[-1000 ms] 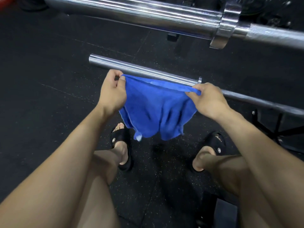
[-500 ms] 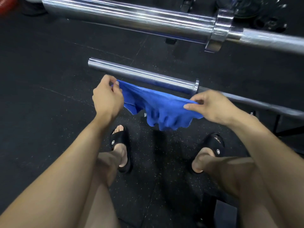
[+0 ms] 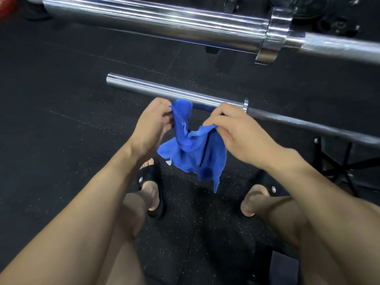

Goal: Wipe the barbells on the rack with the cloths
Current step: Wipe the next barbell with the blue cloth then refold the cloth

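A blue cloth [image 3: 195,157] hangs bunched between my hands, just in front of the lower barbell [image 3: 156,90]. My left hand [image 3: 152,124] pinches its upper left corner. My right hand [image 3: 238,132] pinches the top edge on the right. The cloth's lower part droops loose toward the floor and does not touch the bar. The lower barbell's chrome sleeve runs left to a free end, with its collar [image 3: 245,104] just past my right hand. A thicker chrome barbell [image 3: 164,23] crosses the top of the view, its collar [image 3: 275,38] at the upper right.
Black speckled rubber floor [image 3: 61,140] lies all around. My feet in black slides [image 3: 152,194] stand below the cloth. A black rack frame [image 3: 341,165] stands at the right under the lower bar. A red object [image 3: 6,7] sits at the top left corner.
My hands have come closer together, so the cloth went from stretched flat to bunched and folded between them. It has dropped slightly away from the lower bar.
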